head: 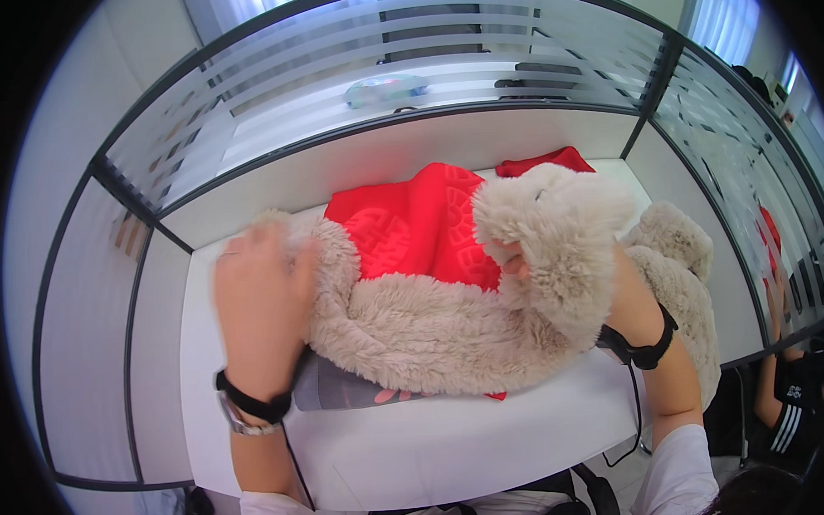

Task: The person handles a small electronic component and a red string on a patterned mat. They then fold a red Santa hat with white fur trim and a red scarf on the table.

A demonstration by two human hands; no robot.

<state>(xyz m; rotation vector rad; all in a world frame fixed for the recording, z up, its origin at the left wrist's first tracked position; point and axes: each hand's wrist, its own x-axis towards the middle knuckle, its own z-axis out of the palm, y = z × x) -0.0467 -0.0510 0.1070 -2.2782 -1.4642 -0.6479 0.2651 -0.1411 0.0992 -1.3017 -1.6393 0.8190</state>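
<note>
A long beige faux-fur piece point(442, 331) curves across the desk in front of me, its two ends raised in my hands. My left hand point(266, 283), blurred, is closed around its left end; fur shows above the fingers and beside the thumb. At the right, my right hand point(514, 259) grips the other raised part, with most of the hand hidden behind the pile. Red fabric with an embossed pattern point(411, 223) lies between the hands, behind the fur. A grey cloth with pink shapes point(335, 386) sticks out under the fur's front edge.
The white desk point(459, 446) has partition panels point(394, 149) on three sides. More beige fur point(679, 309) hangs at the desk's right edge. A folded red cloth point(545, 161) lies at the back. Black cables run from both wrist straps. A person in black point(791, 408) is at the right.
</note>
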